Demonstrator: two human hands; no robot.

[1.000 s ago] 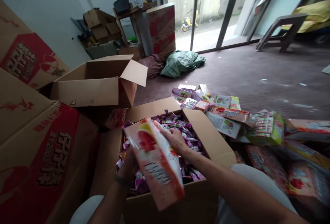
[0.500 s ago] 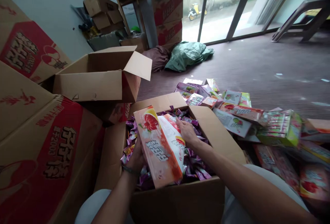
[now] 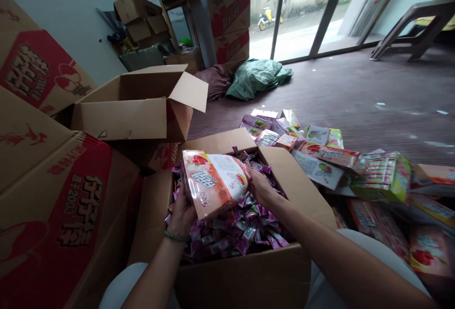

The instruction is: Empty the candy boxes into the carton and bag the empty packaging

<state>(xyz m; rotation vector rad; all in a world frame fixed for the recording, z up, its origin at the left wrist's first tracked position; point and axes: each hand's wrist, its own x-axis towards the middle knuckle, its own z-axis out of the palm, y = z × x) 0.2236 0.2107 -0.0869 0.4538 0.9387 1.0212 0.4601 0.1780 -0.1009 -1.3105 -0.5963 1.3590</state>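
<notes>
Between my two hands, an orange and white snack box (image 3: 213,181) with a fruit picture is held tilted above an open carton. My left hand (image 3: 183,212) grips its left side, and some of those fingers are hidden behind the box. At the right end, my right hand (image 3: 259,185) has its fingers closed on the edge. Many small purple-wrapped packets (image 3: 245,233) fill the carton (image 3: 302,176), whose flaps are folded outward. It stands between my knees.
A heap of printed snack boxes (image 3: 322,155) lies on the floor to the right. Large red-printed cartons (image 3: 81,204) are stacked at left, beside another open carton (image 3: 121,114). Farther back are a green sack (image 3: 258,77), a plastic stool (image 3: 414,29) and glass doors.
The snack box has turned in my hands, showing more of its white side. Its lower end has risen, uncovering more purple packets. My right hand has shifted slightly lower, to its right end.
</notes>
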